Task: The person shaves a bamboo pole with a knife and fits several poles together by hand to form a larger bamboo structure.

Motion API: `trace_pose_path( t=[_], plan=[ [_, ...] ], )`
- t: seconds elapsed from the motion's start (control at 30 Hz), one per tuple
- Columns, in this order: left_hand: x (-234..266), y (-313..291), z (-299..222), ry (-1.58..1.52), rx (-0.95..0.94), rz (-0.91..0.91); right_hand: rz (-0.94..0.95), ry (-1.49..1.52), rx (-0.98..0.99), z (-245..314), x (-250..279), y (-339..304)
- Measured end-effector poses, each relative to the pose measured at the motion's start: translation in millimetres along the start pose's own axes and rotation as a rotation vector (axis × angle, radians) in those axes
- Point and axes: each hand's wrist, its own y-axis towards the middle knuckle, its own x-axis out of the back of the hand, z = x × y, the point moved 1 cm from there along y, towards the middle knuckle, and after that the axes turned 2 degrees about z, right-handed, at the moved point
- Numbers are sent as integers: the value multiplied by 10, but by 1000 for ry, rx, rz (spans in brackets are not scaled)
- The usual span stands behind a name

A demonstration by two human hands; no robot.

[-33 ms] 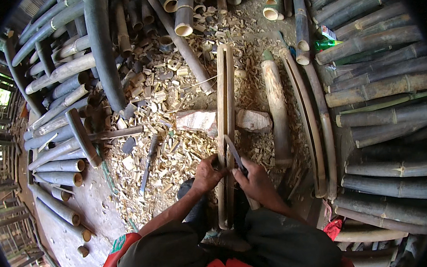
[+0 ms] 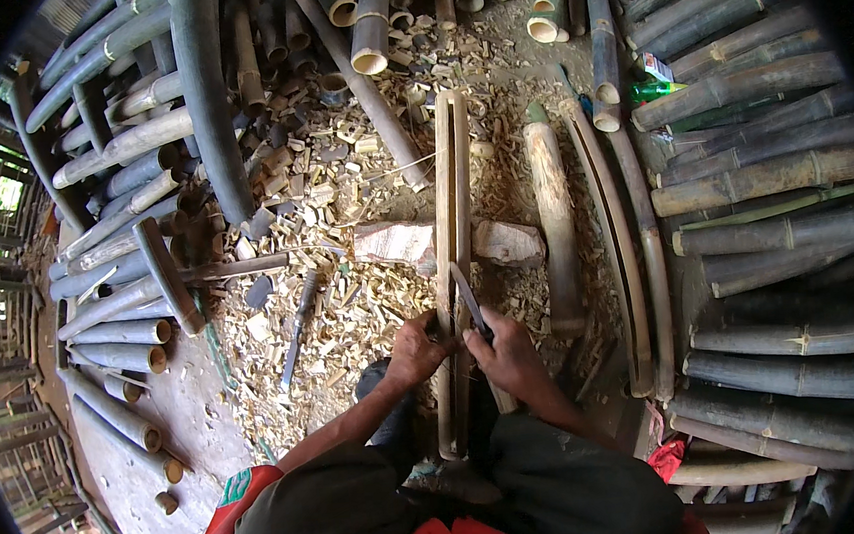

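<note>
A long, pale bamboo length (image 2: 440, 196), slit open lengthwise, extends away from between my knees. Beneath its middle lies a rough, pale wood block (image 2: 392, 245). My left hand (image 2: 416, 353) is closed on the bamboo's left edge, its fingertips partly hidden. On the other side, my right hand (image 2: 506, 356) is closed around the dark handle of a knife (image 2: 469, 299). The knife's blade points forward and lies close against the slit bamboo; whether the edge touches it I cannot tell. The right thumb is near the bamboo too.
Wood chips (image 2: 328, 215) litter the ground. A narrow chisel-like tool (image 2: 300, 327) lies to the left, near a wooden mallet (image 2: 169, 277). A partly shaved bamboo pole (image 2: 552, 217) and a split bamboo length (image 2: 611, 252) lie to the right. Bamboo poles (image 2: 771, 175) are stacked along the right.
</note>
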Motion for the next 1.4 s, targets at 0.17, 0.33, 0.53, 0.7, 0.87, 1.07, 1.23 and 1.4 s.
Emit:
trace_pose_path(
  t=[0.17,0.33,0.53,0.7,0.87,1.07,1.23,1.4],
  plan=[
    [55,-31,-212,121,64,39,-100,-108,57,34,63,421],
    [58,-50,-89,58,-31,32,-31,-133,-121,359,496,1388],
    [30,11,-172,151,50,72,-252,25,-47,872,1084,2259],
    [12,143,-436,250,52,-153,-305,577,133,901,1191,1510],
    [330,503,-1299,255,-165,-50,-581,696,-95,88,1489,373],
    [808,806,-2743,1032,-495,-275,-760,638,-328,-1441,1888,-741],
    [1032,1081,-2421,1206,-910,-147,-852,611,-284,-2100,1849,-1223],
    [717,1051,-1836,1784,-822,331,-771,582,-255,-1393,1706,-1282]
  ],
)
